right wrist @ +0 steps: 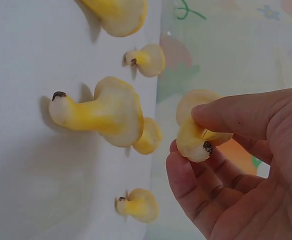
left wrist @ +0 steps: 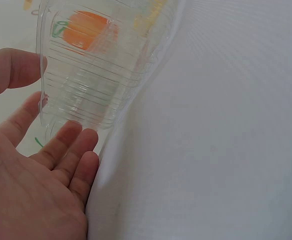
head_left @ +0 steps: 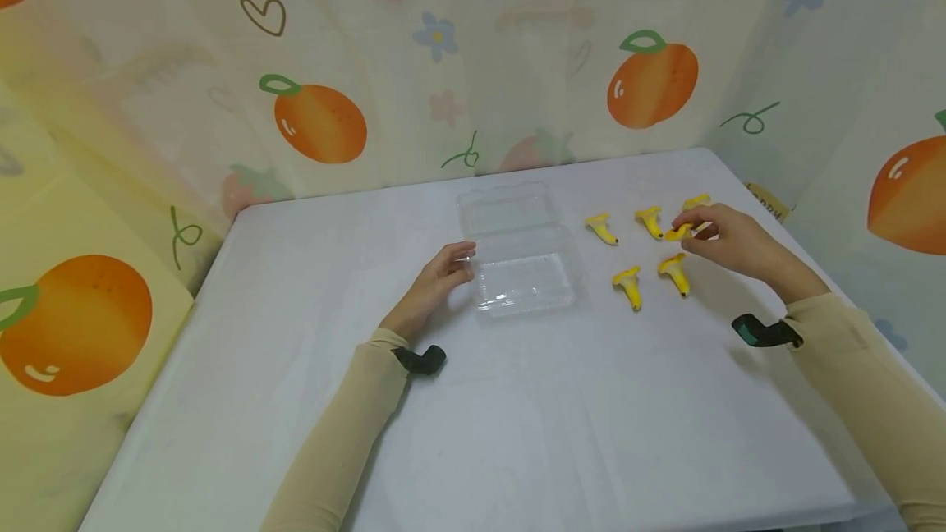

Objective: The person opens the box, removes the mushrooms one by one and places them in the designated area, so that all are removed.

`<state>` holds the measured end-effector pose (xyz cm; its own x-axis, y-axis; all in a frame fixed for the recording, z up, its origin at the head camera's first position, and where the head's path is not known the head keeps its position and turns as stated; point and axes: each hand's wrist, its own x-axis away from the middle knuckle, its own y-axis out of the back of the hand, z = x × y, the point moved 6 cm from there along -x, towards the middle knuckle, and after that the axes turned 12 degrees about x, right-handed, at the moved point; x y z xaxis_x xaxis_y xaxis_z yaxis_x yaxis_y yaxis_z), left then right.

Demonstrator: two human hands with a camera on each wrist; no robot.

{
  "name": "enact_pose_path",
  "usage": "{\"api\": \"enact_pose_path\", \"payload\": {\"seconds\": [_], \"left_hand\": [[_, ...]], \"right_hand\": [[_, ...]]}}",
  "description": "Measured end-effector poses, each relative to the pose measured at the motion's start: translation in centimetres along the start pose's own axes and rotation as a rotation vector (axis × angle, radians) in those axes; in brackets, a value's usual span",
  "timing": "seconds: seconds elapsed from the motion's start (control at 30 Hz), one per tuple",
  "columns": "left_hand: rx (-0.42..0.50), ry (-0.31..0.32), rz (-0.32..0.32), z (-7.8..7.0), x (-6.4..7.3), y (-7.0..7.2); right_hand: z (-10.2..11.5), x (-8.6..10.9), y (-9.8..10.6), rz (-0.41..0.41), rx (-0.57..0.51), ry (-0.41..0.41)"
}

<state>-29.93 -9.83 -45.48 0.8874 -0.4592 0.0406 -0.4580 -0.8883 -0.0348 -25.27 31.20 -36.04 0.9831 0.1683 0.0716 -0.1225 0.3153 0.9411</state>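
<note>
My right hand (head_left: 727, 240) pinches a yellow mushroom (right wrist: 193, 132) between thumb and fingers, above the table at the right. Its stem has a dark tip, and its pale cap is partly behind the thumb. In the right wrist view, another mushroom (right wrist: 96, 110) lies just left of the held one. At the table's middle stands a clear plastic box (head_left: 525, 282) with its hinged lid (head_left: 508, 209) folded back. My left hand (head_left: 436, 282) holds the box's left rim, thumb and index finger at the edge. The other left fingers extend beside the box wall.
Several more yellow mushrooms lie apart on the white-covered table (head_left: 532, 425), among them one mushroom (head_left: 628, 287) near the box's right side and one (head_left: 696, 201) behind my right hand. A fruit-printed cloth (head_left: 517, 80) hangs along the table's back edge.
</note>
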Motion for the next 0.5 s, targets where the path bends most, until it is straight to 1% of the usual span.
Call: {"api": "enact_pose_path", "payload": {"seconds": [0.5], "left_hand": [[0.006,0.009,-0.002,0.0,0.0,-0.1]], "right_hand": [[-2.2,1.1,-0.1,0.03,-0.006,-0.068]]}}
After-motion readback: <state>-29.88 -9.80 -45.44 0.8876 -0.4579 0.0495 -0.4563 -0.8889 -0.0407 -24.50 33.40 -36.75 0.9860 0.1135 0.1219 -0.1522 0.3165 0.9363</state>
